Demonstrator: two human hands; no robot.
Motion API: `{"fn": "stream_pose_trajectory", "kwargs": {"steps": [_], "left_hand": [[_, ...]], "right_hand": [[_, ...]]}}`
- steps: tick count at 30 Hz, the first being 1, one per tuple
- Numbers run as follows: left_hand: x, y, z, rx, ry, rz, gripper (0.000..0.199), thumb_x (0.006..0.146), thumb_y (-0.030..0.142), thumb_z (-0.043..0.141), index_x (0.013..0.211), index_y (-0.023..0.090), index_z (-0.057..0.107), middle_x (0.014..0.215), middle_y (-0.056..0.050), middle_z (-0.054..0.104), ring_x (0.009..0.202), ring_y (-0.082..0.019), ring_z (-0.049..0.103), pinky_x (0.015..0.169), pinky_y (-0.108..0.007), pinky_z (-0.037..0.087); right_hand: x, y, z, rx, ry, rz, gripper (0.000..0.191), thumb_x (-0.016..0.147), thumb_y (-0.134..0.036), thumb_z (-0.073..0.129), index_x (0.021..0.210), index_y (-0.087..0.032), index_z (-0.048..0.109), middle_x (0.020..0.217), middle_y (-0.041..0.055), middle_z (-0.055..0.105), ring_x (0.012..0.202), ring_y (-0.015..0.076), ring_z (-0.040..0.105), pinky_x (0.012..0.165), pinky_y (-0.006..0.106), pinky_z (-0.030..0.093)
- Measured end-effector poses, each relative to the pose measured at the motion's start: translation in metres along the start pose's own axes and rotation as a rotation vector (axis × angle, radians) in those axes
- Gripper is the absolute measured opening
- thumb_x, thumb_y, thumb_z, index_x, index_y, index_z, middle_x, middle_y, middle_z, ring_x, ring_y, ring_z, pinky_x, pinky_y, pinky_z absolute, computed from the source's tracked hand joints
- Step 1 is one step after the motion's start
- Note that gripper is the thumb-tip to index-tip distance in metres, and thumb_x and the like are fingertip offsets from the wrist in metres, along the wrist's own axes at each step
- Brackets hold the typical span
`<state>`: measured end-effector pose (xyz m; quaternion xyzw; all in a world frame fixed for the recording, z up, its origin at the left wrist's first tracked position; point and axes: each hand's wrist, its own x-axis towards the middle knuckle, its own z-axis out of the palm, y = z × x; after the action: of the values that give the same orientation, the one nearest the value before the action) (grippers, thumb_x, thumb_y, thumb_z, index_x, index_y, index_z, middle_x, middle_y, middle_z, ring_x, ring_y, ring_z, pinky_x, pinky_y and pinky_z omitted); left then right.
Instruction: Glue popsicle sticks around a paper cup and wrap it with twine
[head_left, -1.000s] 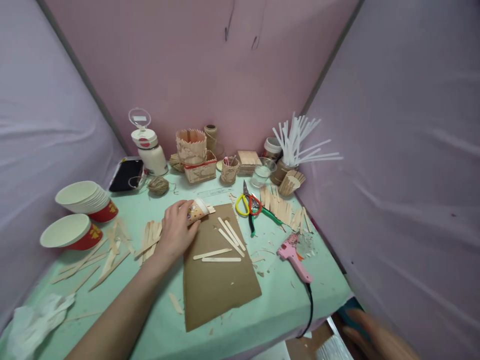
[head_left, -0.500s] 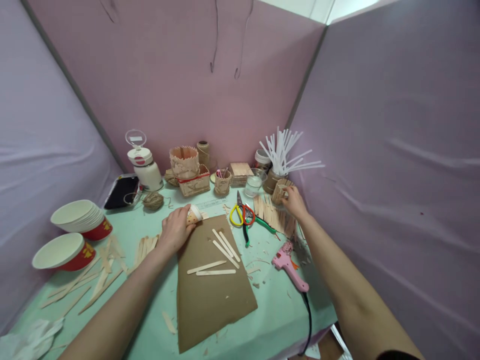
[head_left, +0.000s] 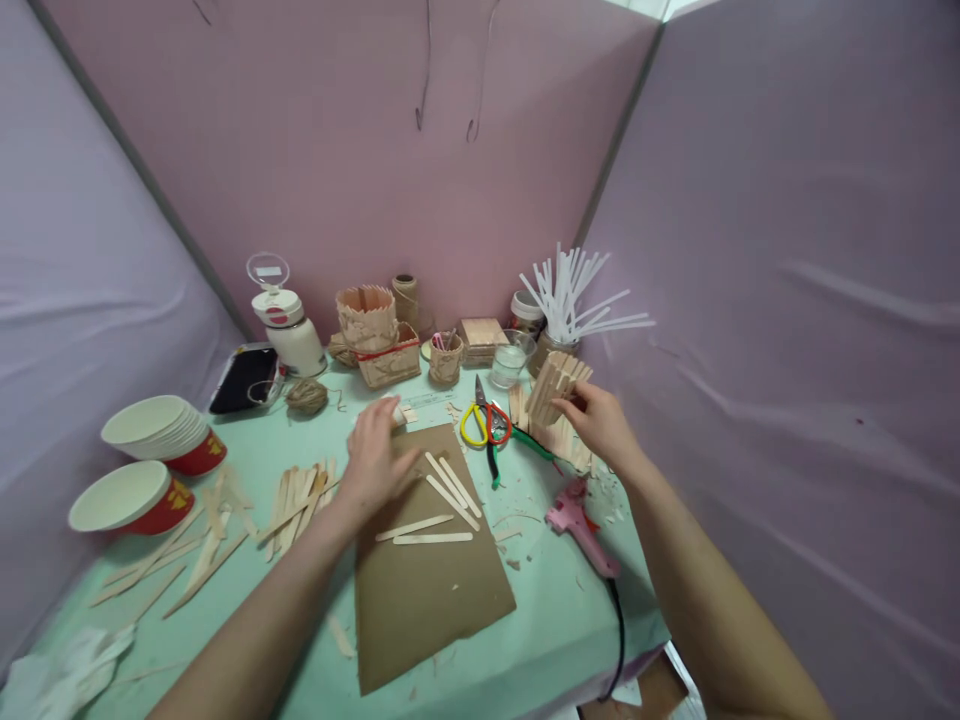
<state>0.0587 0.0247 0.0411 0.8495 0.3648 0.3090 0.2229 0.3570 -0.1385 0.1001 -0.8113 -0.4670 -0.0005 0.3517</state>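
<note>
Right hand (head_left: 592, 420): grip closed by thumb and fingers on the stick-covered cup (head_left: 553, 387). Compared with the preceding frame, this cup has been lifted from beside the jar of white sticks (head_left: 574, 295) and now hangs tilted above the sheet of wooden strips (head_left: 556, 437). Left hand (head_left: 375, 460): grip released, fingers spread above the upper left of the cardboard (head_left: 431, 610); previously it clasped the small paper cup (head_left: 398, 411). That cup lies on the tabletop (head_left: 525, 635), partly hidden behind the fingers; contact cannot be determined.
</note>
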Motion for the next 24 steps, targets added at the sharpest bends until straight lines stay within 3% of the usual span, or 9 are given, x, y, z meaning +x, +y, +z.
{"fn": "stream_pose_trajectory", "kwargs": {"steps": [2, 4, 7, 11, 13, 15, 17, 21, 24], "left_hand": [[-0.015, 0.02, 0.005, -0.217, -0.101, -0.033, 0.082, 0.078, 0.047, 0.075, 0.148, 0.021, 0.039, 0.152, -0.018, 0.044, 0.145, -0.038, 0.038, 0.118, -0.057, 0.031], [-0.028, 0.036, 0.009, -0.481, -0.259, -0.153, 0.099, 0.072, 0.05, 0.081, 0.153, 0.022, 0.031, 0.154, -0.021, 0.043, 0.143, -0.038, 0.042, 0.116, -0.055, 0.035], [-0.043, 0.047, 0.009, -0.861, -0.46, -0.276, 0.112, 0.065, 0.05, 0.087, 0.155, 0.02, 0.025, 0.152, -0.023, 0.046, 0.136, -0.038, 0.051, 0.11, -0.051, 0.043], [-0.052, 0.039, -0.005, -0.98, -0.418, -0.42, 0.09, 0.063, 0.044, 0.09, 0.138, 0.016, 0.049, 0.135, -0.018, 0.064, 0.125, -0.037, 0.06, 0.106, -0.049, 0.047], [-0.053, 0.028, -0.014, -1.094, -0.33, -0.507, 0.083, 0.061, 0.042, 0.091, 0.131, 0.015, 0.054, 0.129, -0.017, 0.068, 0.121, -0.036, 0.064, 0.103, -0.047, 0.05], [-0.054, 0.015, -0.022, -1.243, -0.282, -0.588, 0.079, 0.058, 0.043, 0.092, 0.123, 0.013, 0.059, 0.118, -0.018, 0.073, 0.11, -0.035, 0.07, 0.097, -0.046, 0.054], [-0.055, 0.003, -0.027, -1.365, -0.262, -0.598, 0.074, 0.058, 0.043, 0.092, 0.119, 0.013, 0.062, 0.108, -0.016, 0.076, 0.101, -0.033, 0.074, 0.092, -0.045, 0.057], [-0.056, -0.012, -0.029, -1.52, -0.274, -0.6, 0.068, 0.061, 0.041, 0.09, 0.117, 0.013, 0.064, 0.106, -0.015, 0.077, 0.1, -0.032, 0.075, 0.092, -0.044, 0.059], [-0.058, -0.016, -0.028, -1.558, -0.289, -0.641, 0.066, 0.062, 0.039, 0.089, 0.117, 0.012, 0.064, 0.107, -0.016, 0.077, 0.102, -0.033, 0.075, 0.092, -0.045, 0.06]], "right_hand": [[-0.021, -0.028, 0.005, 0.164, -0.13, -0.032, 0.031, 0.084, -0.044, 0.061, 0.066, -0.023, 0.048, 0.06, -0.0038, 0.048, 0.058, 0.014, 0.043, 0.059, 0.027, 0.034], [-0.042, -0.056, 0.016, 0.351, -0.274, -0.046, 0.031, 0.083, -0.044, 0.062, 0.066, -0.022, 0.048, 0.06, -0.0052, 0.045, 0.058, 0.013, 0.042, 0.057, 0.026, 0.033], [-0.068, -0.092, 0.036, 0.491, -0.437, -0.073, 0.025, 0.083, -0.038, 0.063, 0.068, -0.021, 0.052, 0.063, -0.0049, 0.048, 0.061, 0.0129, 0.045, 0.058, 0.025, 0.035], [-0.082, -0.116, 0.053, 0.601, -0.431, -0.101, 0.012, 0.082, -0.031, 0.065, 0.088, -0.02, 0.063, 0.078, -0.0015, 0.062, 0.064, 0.0134, 0.054, 0.063, 0.026, 0.042], [-0.081, -0.113, 0.056, 0.649, -0.32, -0.078, 0.027, 0.085, -0.033, 0.065, 0.109, -0.021, 0.064, 0.099, 0.0038, 0.068, 0.069, 0.0142, 0.06, 0.066, 0.028, 0.047], [-0.079, -0.104, 0.058, 0.577, -0.226, -0.063, 0.027, 0.088, -0.034, 0.064, 0.111, -0.021, 0.063, 0.108, 0.0069, 0.068, 0.074, 0.0155, 0.062, 0.071, 0.03, 0.048], [-0.079, -0.095, 0.061, 0.371, -0.27, -0.092, 0.012, 0.09, -0.029, 0.061, 0.098, -0.02, 0.066, 0.1, 0.0062, 0.069, 0.078, 0.0172, 0.062, 0.075, 0.03, 0.046], [-0.092, -0.099, 0.08, -0.014, -0.647, -0.248, 0.016, 0.092, -0.014, 0.054, 0.084, -0.019, 0.067, 0.09, 0.0063, 0.069, 0.086, 0.0197, 0.063, 0.076, 0.029, 0.042], [-0.101, -0.115, 0.097, -0.176, -0.803, -0.335, 0.019, 0.093, -0.01, 0.051, 0.086, -0.017, 0.068, 0.096, 0.0096, 0.069, 0.09, 0.0215, 0.064, 0.074, 0.029, 0.041]]}}
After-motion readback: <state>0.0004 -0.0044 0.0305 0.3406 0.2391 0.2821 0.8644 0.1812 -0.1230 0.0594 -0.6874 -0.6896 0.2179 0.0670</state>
